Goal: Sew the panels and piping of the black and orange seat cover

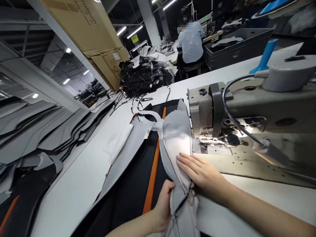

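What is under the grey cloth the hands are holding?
Under the grey cloth lies a black panel with an orange stripe, on the white table. What lies directly beneath the cloth is covered.

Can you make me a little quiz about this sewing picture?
1. True or false: the right hand lies flat on the grey fabric.
2. What colour is the stripe on the black fabric? A) green B) orange C) pink
3. Fill in: the left hand grips the near end of the grey ____.

Key:
1. True. It presses the fabric beside the sewing machine.
2. B, orange.
3. fabric.
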### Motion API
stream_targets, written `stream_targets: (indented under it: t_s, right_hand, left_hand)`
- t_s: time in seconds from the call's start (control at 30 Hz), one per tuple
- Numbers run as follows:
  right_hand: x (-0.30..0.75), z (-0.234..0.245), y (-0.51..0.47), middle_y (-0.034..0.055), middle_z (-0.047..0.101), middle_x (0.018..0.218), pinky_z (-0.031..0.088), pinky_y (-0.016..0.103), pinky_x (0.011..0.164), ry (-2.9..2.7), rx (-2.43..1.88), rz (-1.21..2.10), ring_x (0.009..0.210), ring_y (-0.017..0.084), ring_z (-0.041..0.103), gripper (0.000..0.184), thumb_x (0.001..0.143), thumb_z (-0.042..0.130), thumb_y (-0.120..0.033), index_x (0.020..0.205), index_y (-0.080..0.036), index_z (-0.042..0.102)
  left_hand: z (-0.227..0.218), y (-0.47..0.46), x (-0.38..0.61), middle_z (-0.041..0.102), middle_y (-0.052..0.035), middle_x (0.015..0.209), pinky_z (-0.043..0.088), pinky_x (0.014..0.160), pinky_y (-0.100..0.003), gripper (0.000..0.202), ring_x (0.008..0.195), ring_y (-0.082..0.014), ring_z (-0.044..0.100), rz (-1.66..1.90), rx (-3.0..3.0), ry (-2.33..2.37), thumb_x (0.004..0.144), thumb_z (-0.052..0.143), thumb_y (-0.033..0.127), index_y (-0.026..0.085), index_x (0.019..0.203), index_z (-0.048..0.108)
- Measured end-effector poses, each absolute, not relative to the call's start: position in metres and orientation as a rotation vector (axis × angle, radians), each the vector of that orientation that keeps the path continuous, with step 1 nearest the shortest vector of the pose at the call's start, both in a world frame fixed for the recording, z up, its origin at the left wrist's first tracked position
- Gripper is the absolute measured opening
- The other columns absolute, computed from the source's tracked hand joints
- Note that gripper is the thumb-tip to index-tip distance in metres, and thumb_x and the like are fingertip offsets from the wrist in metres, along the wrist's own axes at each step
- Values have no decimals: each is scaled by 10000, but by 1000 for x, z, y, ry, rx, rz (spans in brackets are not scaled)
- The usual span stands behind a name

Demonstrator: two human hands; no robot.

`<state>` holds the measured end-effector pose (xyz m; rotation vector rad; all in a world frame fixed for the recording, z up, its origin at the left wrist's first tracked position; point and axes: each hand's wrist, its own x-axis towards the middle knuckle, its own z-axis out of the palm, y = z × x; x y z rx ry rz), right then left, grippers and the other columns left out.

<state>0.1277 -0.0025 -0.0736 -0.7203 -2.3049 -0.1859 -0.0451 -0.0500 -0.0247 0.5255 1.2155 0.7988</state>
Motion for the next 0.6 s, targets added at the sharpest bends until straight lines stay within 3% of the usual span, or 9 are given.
stream_targets:
  t_s: [0.1, 0.17, 0.23, 0.3, 0.33, 0.4, 0.5, 0.6]
  right_hand:
    - [142, -75, -5, 156, 577, 1239, 536, 342, 867, -2341, -765, -247, 1206, 268, 488, 379, 869, 355, -33, 1185, -36, 565]
    - [146, -75, -7, 143, 561, 1265, 549, 317, 831, -2348, -796, -225, 1216, 257, 478, 401, 870, 331, -23, 1201, -46, 556]
    - [144, -73, -8, 140, 543, 1286, 537, 332, 860, -2345, -792, -175, 1228, 255, 461, 413, 871, 329, -23, 1225, -60, 539]
    - [142, -70, -10, 156, 563, 1233, 526, 377, 873, -2315, -823, -103, 1151, 255, 516, 400, 878, 345, -44, 1230, -78, 532]
    - [140, -70, -12, 161, 582, 1176, 530, 394, 850, -2294, -858, -57, 1073, 249, 555, 389, 879, 353, -53, 1221, -89, 537]
    - [140, -69, -14, 154, 593, 1070, 541, 389, 777, -2248, -929, 52, 920, 225, 589, 386, 865, 355, -56, 1202, -99, 538]
    - [143, -73, -16, 155, 578, 1063, 537, 350, 759, -2141, -978, 194, 907, 215, 581, 494, 809, 334, -48, 1291, -77, 440]
    - [146, -78, -14, 148, 579, 1137, 533, 345, 796, -2075, -1035, 230, 990, 224, 563, 570, 760, 363, -78, 1329, -83, 387]
  left_hand:
    - [-24, -59, -28, 528, -12, 623, 451, 663, -285, 179, 640, -164, 532, 757, 522, 1250, 676, 492, 308, 143, 733, 536]
    - [-20, -53, -28, 607, -70, 929, 459, 795, -326, 381, 864, -205, 578, 824, 792, 1290, 668, 499, 233, 135, 1034, 530]
    - [-15, -39, -35, 463, -119, 1293, 375, 980, -391, 639, 1171, -245, 466, 996, 1286, 1415, 679, 514, 172, 175, 1298, 353]
    - [-8, -24, -43, 303, -107, 1439, 218, 1093, -452, 707, 1332, -265, 282, 1084, 1935, 1488, 724, 543, 159, 232, 1369, 263]
    - [-4, -17, -45, 310, -84, 1444, 159, 1112, -470, 660, 1351, -265, 252, 1023, 2265, 1440, 757, 546, 161, 262, 1359, 295]
    - [4, -6, -48, 466, -46, 1337, 139, 1119, -468, 470, 1289, -236, 364, 700, 2713, 1201, 832, 503, 177, 280, 1283, 419]
    - [15, 2, -47, 629, -48, 1041, 345, 1005, -392, 276, 1003, -189, 563, 314, 2741, 1105, 911, 387, 234, 202, 1148, 526]
    - [20, 5, -47, 635, -46, 840, 447, 770, -318, 277, 808, -185, 582, 186, 2599, 1299, 943, 327, 289, 165, 1054, 549]
